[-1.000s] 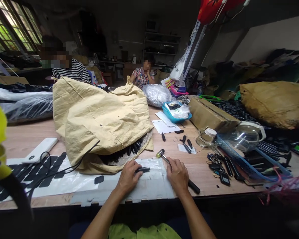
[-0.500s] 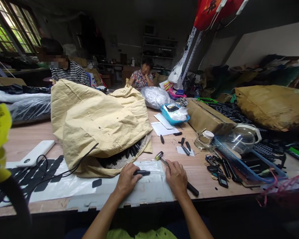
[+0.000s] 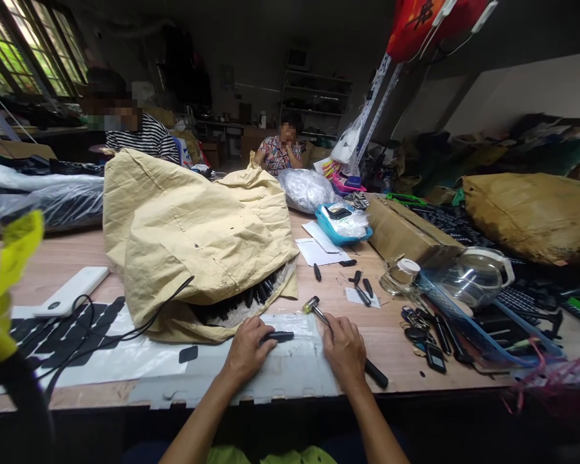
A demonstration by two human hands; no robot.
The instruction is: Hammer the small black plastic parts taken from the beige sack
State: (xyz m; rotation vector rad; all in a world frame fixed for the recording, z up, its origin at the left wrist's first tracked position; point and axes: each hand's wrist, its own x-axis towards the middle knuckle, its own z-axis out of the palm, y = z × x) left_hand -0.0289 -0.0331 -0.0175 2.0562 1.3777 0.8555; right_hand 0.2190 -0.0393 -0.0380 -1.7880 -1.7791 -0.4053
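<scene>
My left hand [image 3: 247, 346] is closed on a slim black plastic piece [image 3: 283, 336], pinning it flat against a pale translucent mat [image 3: 294, 374]. The piece's far end sticks out to the right of my fingers. My right hand [image 3: 345, 351] is wrapped round the shaft of a small hammer [image 3: 322, 314]. The hammer's metal head with a yellowish face [image 3: 310, 305] lies low near the mat's upper right corner, apart from the black piece. Its black grip [image 3: 377, 374] comes out below my palm. Beyond my left hand, a beige cloth sack [image 3: 203, 238] gapes over many black pieces [image 3: 258, 293].
Several black parts [image 3: 362, 293] lie on the table past the hammer. To the right are keys [image 3: 415, 332], a glass jar [image 3: 400, 276], a blue bin [image 3: 526, 335] and a cardboard box [image 3: 406, 232]. A white power bank [image 3: 72, 291] lies left. Two people sit across.
The camera view has shifted slightly, so the table's things sit a little further right. Both hands keep their holds on the black plastic piece and the hammer, with hardly any movement.
</scene>
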